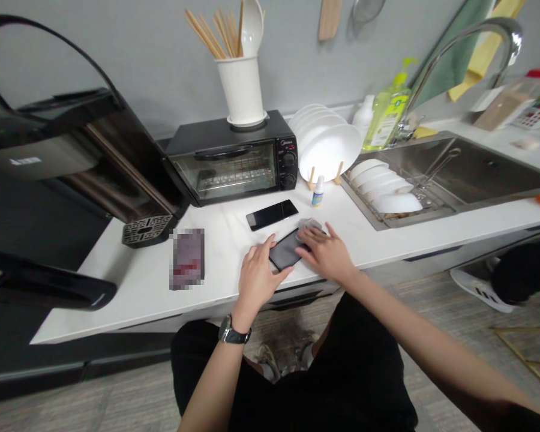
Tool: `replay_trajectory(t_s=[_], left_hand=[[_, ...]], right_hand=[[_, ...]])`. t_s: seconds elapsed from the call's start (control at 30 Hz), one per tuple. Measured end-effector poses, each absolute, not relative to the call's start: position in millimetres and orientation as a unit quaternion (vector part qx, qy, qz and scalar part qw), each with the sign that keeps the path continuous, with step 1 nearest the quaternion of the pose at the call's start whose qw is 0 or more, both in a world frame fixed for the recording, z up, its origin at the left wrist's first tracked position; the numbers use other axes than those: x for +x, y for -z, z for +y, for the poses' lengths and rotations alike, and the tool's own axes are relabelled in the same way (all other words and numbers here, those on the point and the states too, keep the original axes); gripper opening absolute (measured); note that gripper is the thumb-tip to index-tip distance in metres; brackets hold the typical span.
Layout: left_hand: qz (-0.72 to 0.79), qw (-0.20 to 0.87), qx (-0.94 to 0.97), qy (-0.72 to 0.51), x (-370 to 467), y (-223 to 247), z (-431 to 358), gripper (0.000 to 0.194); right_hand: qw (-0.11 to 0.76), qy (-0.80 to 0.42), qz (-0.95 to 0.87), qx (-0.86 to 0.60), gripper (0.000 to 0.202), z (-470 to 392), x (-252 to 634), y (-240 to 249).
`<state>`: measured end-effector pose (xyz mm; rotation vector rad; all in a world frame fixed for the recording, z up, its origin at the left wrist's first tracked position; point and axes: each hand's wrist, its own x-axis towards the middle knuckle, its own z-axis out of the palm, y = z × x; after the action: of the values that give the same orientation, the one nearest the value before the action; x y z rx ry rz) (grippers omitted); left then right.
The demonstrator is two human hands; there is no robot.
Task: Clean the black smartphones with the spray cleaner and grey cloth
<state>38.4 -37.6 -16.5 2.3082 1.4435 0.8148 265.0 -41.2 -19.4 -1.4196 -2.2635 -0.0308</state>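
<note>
On the white countertop [225, 264] lies a dark smartphone [284, 251], screen side not certain. My left hand [258, 273] steadies its left end, thumb on the near edge and fingers at the far edge. Over its right end, my right hand [324, 252] presses a crumpled grey cloth [309, 224] with the fingers, which partly hide the cloth and that end of the phone. Just behind lies a second black smartphone [272, 215], touched by neither hand. A small spray bottle [317, 193] with a white cap stands upright beyond the right hand.
A toaster oven [234, 162] bearing a white utensil pot [242, 87] stands behind. Racked white plates [328, 150], a soap bottle [386, 114] and a sink [477, 162] with bowls are to the right. At left are a black machine [117, 162] and a pixelated object [188, 259].
</note>
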Motion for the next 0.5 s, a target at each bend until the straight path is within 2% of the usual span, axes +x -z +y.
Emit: replay_trajectory(t_s=[0.1,0.23,0.27,0.4,0.5], left_hand=[[0.509,0.156,0.800,-0.277,39.7,15.4,-36.7,0.088],[0.502,0.144,0.804,-0.283,40.5,14.5,-36.7,0.089],[0.501,0.143,0.805,-0.282,40.5,14.5,-36.7,0.088],[0.499,0.149,0.807,-0.278,40.0,15.8,-36.4,0.087],[0.494,0.142,0.809,-0.284,39.9,16.9,-35.5,0.088]], right_hand=[[0.216,-0.034,-0.893,-0.393,0.048,-45.0,266.9,19.9],[0.238,0.014,-0.815,-0.528,0.039,-43.7,269.1,18.2],[0.243,0.020,-0.807,-0.537,0.041,-44.0,267.4,18.3],[0.228,-0.046,-0.884,-0.406,0.048,-48.8,255.1,20.9],[0.244,0.013,-0.817,-0.522,0.048,-45.7,251.8,21.6]])
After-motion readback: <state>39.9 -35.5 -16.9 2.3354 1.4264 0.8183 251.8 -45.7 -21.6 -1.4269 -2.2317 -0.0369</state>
